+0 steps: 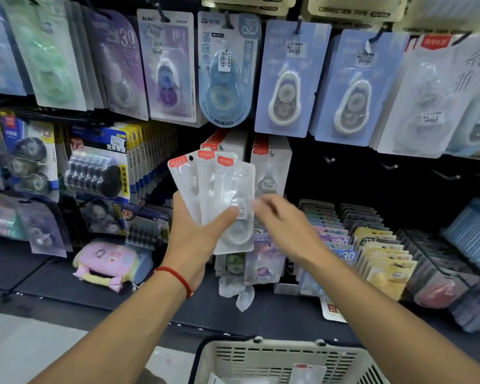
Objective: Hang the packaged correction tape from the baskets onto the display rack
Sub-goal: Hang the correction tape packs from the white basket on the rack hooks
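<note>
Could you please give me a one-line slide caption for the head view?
Left hand fans white correction tape packs before the display rack; right hand reaches for them above the basket.

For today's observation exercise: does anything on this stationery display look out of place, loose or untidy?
Yes. A pink pouch lies on its side on the dark shelf among correction tape stock. Crumpled clear wrapping lies loose beside it, and a red-and-white card lies flat at the shelf's front edge rather than hanging.

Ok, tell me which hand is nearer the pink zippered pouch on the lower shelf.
Left. The left hand is up and right of the pink pouch; the right hand is farther right.
</note>
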Demonstrator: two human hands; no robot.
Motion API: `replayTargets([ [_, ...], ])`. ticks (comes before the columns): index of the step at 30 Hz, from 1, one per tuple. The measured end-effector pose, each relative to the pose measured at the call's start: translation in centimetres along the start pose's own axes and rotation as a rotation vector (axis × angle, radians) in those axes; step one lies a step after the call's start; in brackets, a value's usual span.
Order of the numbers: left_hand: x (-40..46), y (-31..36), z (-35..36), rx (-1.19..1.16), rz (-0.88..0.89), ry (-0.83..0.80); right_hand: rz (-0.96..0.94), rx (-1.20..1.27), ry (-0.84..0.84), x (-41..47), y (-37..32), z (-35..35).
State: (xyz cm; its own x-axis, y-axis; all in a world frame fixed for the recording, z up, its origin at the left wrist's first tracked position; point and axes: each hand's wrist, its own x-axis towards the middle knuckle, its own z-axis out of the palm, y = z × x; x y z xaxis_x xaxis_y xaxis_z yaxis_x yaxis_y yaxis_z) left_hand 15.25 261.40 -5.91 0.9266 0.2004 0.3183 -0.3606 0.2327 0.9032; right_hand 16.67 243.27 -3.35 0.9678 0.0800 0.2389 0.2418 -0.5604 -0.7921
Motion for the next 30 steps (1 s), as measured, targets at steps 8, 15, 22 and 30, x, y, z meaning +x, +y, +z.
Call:
replayTargets([
  [8,-0.4,0.9,-0.3,-0.130,-0.151,-0.096,0.041,0.332,0.149,-1.4,0.6,0.5],
  [15,0.0,0.7,-1.1,-0.001,-0.114,0.050,0.025,0.269,0.316,-0.4,0.9,0.0],
  [22,-0.1,0.9,-1.2,0.029,-0.074,0.059,-0.010,0.291,0.427,-0.1,0.3,0.9],
  [30,-0.1,1.0,-1.3,0.034,-0.067,0.060,0.090,0.013,0.336,0.0,1.3,0.7],
])
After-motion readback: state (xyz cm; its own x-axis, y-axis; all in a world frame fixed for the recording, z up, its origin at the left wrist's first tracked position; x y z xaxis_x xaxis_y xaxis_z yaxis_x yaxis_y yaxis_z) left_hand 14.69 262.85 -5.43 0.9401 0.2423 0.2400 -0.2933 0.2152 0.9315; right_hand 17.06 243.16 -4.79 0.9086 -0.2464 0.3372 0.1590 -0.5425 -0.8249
